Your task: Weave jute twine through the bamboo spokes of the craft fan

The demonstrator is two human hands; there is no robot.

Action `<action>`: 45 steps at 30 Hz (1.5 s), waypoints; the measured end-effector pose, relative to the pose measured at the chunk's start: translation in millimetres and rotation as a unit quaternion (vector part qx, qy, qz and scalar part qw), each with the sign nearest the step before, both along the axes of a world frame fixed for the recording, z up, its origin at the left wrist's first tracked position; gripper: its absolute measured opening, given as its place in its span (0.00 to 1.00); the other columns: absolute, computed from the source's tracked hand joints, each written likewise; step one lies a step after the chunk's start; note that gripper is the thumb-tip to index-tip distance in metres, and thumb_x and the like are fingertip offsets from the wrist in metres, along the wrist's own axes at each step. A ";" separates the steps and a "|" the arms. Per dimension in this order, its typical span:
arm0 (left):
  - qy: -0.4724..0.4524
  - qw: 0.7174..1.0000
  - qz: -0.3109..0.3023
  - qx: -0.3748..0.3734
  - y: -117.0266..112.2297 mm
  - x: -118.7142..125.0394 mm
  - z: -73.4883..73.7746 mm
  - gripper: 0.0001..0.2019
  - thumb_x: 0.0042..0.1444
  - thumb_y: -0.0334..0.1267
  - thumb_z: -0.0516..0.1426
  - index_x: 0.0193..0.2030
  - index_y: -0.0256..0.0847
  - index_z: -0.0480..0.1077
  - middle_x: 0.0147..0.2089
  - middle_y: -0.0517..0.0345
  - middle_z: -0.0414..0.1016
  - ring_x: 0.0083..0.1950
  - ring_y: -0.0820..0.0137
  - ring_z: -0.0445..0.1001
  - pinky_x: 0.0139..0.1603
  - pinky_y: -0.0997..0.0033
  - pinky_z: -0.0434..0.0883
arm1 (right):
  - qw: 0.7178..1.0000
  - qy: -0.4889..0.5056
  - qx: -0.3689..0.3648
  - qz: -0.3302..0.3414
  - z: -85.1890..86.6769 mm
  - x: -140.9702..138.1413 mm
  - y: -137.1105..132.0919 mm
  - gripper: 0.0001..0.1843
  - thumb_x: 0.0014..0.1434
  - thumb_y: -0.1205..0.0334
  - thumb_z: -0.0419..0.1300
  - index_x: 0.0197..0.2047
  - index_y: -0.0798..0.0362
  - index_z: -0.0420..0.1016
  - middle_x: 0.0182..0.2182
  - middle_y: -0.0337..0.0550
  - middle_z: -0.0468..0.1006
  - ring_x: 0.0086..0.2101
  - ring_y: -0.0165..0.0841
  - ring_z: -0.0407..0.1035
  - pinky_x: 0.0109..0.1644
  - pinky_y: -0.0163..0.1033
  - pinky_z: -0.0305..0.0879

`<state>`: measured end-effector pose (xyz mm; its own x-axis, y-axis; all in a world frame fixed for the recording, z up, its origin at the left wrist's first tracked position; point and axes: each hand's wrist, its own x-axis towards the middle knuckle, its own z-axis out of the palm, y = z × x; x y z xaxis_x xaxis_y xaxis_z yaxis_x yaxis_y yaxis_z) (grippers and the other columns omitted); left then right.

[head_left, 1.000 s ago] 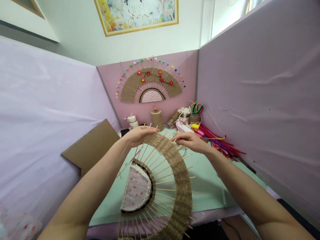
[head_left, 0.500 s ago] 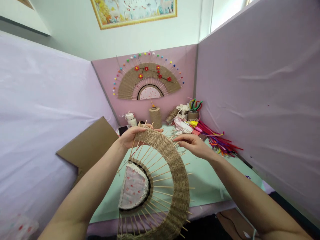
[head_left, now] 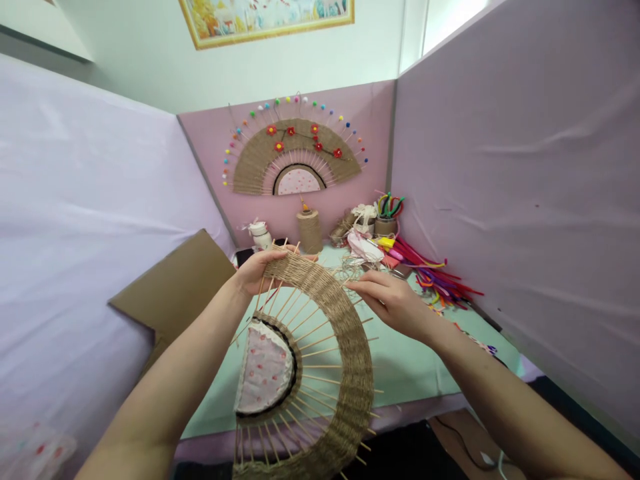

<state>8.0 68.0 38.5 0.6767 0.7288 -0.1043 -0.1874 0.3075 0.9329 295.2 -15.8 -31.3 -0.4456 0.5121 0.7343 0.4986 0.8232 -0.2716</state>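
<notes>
A half-round woven fan point(head_left: 356, 347) of brown twine on thin wooden sticks stands upright on its side before me. Its inner half-circle of patterned pink cloth point(head_left: 265, 370) has a lace edge and a black braid around it. At the fan's top end, my left hand point(head_left: 260, 270) is closed around the woven band, thumb in front and fingers behind. My right hand point(head_left: 387, 297) pinches a thin strand of twine by the outer stick tips, right of the band; the strand itself barely shows. Loose tangled twine point(head_left: 350, 267) lies behind the fingers.
A finished fan point(head_left: 300, 157) with red flowers and coloured beads hangs on the pink panel. Below it stand a twine cone point(head_left: 310, 232) and a white bottle point(head_left: 260, 235). Pipe cleaners point(head_left: 450, 283) lie right, near a pot with scissors point(head_left: 387, 223). Cardboard point(head_left: 175, 293) leans left.
My right hand has turned slightly and drawn a little away from the band's outer edge. The fan and my left hand have shifted slightly left in view, the grip unchanged.
</notes>
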 end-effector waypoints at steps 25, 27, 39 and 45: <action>0.011 0.991 0.133 -0.013 -8.4 -26.2 -3.9 0.08 0.57 0.30 0.51 0.42 0.35 0.69 0.48 0.42 0.78 0.47 0.56 0.79 0.38 0.61 0.79 | 0.985 0.091 -0.146 0.007 -30.6 -16.4 -12.7 0.09 0.64 0.65 0.55 0.42 0.52 0.77 0.36 0.45 0.73 0.35 0.32 0.68 0.37 0.38 0.66; 0.007 0.990 0.137 -0.015 -8.3 -29.7 -5.1 0.09 0.58 0.30 0.50 0.42 0.35 0.69 0.49 0.41 0.78 0.47 0.56 0.79 0.38 0.61 0.79 | 0.991 0.072 -0.111 0.011 -31.8 -19.1 -14.5 0.10 0.65 0.65 0.53 0.44 0.52 0.76 0.37 0.46 0.73 0.37 0.33 0.68 0.40 0.40 0.67; -0.013 0.980 0.193 -0.047 3.7 -58.5 -27.0 0.09 0.58 0.30 0.50 0.42 0.34 0.70 0.51 0.42 0.77 0.49 0.56 0.78 0.41 0.59 0.78 | 0.940 0.256 -0.226 0.028 -82.0 -49.2 3.7 0.03 0.62 0.62 0.58 0.40 0.50 0.70 0.36 0.42 0.77 0.37 0.33 0.73 0.41 0.40 0.71; 0.017 0.963 0.258 -0.072 -0.7 -76.2 -43.8 0.10 0.57 0.31 0.53 0.44 0.35 0.72 0.39 0.46 0.81 0.41 0.60 0.81 0.44 0.61 0.78 | 0.873 0.279 -0.389 0.093 -86.4 -58.2 20.8 0.12 0.56 0.57 0.62 0.42 0.52 0.70 0.33 0.42 0.79 0.34 0.32 0.73 0.34 0.36 0.65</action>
<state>-68.2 67.4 -5.3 0.2222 0.9436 -0.2453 -0.3204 0.3083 0.8957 237.0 5.0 -117.6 -0.2584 0.9095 0.3257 -0.0139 0.3336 -0.9426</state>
